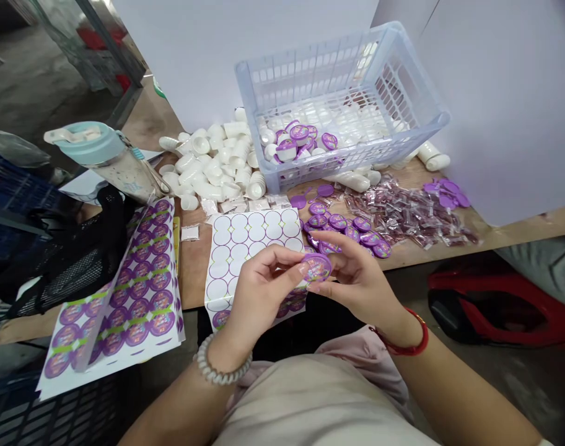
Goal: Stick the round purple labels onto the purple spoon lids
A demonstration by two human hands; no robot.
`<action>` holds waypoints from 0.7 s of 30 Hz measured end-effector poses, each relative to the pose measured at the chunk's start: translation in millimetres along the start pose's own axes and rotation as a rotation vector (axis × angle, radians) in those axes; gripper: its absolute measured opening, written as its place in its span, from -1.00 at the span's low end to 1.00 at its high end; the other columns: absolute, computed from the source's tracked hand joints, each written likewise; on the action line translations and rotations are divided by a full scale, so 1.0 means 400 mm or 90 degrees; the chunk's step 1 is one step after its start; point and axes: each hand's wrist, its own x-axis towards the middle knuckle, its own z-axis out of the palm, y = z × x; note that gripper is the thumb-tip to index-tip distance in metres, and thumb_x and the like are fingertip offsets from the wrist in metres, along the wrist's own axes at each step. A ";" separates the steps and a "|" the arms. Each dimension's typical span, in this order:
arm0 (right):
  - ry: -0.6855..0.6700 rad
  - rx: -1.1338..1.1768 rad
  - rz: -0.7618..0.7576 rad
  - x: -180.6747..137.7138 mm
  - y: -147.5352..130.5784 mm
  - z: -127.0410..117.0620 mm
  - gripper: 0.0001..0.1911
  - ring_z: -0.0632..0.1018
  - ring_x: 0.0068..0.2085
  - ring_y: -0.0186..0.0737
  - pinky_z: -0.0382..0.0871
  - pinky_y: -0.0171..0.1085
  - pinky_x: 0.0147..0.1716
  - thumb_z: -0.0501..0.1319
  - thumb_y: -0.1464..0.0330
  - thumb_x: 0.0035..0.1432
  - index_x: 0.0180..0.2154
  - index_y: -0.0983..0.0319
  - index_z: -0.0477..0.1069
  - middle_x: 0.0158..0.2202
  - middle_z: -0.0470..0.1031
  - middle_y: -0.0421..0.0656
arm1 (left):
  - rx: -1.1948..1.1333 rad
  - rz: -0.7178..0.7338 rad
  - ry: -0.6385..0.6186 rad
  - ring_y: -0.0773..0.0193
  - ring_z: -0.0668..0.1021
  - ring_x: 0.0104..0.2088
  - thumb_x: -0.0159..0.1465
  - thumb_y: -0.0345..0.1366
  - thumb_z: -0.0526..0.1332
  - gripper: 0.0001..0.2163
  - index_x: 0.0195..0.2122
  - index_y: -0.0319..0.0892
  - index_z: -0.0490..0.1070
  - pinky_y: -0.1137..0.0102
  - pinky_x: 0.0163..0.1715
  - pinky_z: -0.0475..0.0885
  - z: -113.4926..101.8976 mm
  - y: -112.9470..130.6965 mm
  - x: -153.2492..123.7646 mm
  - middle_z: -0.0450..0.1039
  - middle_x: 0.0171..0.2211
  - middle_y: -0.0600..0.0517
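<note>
In front of me is a small round tub with a purple lid (316,267), its top covered by a printed label. My left hand (268,288) pinches its left side between thumb and fingers. From the right, my right hand (359,282) grips the opposite edge, thumb below and fingers above. The underside of the tub is mostly hidden by the fingers. Under my left hand lies a label sheet (238,254), mostly peeled to bare white circles, with some purple labels at its lower edge. Just beyond my right hand is a pile of purple labelled lids (352,233).
A pale blue crate (347,152) at the back holds white cups and purple-lidded tubs. Left of it are heaped white cups (217,161). Small clear packets (407,214) and plain purple lids (445,193) lie right. Label sheets (134,297) and a bottle (106,158) stand left.
</note>
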 end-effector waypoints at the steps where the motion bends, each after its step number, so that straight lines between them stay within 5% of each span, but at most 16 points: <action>1: -0.007 0.008 0.022 0.004 0.000 0.000 -0.38 0.58 -0.41 -0.27 0.57 -0.30 -0.41 0.52 0.26 0.17 0.19 0.07 0.36 -0.38 0.54 -0.29 | 0.025 0.033 -0.033 0.25 0.62 -0.27 0.22 -0.24 0.48 -0.86 -0.25 -0.14 0.62 0.43 -0.22 0.54 -0.004 0.003 -0.003 0.62 -0.30 0.01; 4: -0.033 0.018 0.047 0.011 0.009 0.003 -0.51 0.55 -0.41 -0.29 0.51 -0.31 -0.45 0.52 0.18 0.16 0.02 0.13 0.41 -0.38 0.53 -0.26 | 0.138 0.093 -0.100 0.16 0.63 -0.19 0.24 -0.23 0.46 -0.78 -0.10 -0.10 0.62 0.36 -0.14 0.53 -0.008 0.004 -0.011 0.64 -0.18 -0.04; 11: -0.074 0.008 0.040 0.006 0.018 0.013 -0.52 0.52 -0.36 -0.29 0.49 -0.29 -0.35 0.42 0.19 0.28 0.13 0.09 0.32 -0.34 0.49 -0.27 | 0.220 0.062 0.038 0.25 0.62 -0.33 0.30 -0.24 0.41 -0.93 -0.27 -0.09 0.66 0.40 -0.28 0.50 0.001 -0.021 0.010 0.67 -0.31 0.04; 17: -0.006 -0.004 0.042 0.002 0.021 0.030 -0.58 0.35 -0.49 -0.35 0.24 -0.36 -0.49 0.37 0.18 0.32 0.08 0.08 0.25 -0.44 0.39 -0.34 | 0.214 0.104 0.041 0.28 0.65 -0.32 0.30 -0.30 0.38 -0.94 -0.24 -0.10 0.66 0.44 -0.27 0.53 0.009 -0.040 0.012 0.69 -0.32 0.08; 21: 0.039 -0.094 0.006 0.011 0.056 0.016 -0.75 0.52 -0.37 -0.26 0.38 -0.30 -0.42 0.33 0.21 0.35 -0.04 0.11 0.35 -0.33 0.52 -0.22 | 0.326 0.122 0.027 0.20 0.70 -0.27 0.36 -0.22 0.36 -0.88 -0.17 -0.09 0.66 0.36 -0.20 0.59 -0.014 -0.040 0.027 0.71 -0.26 0.04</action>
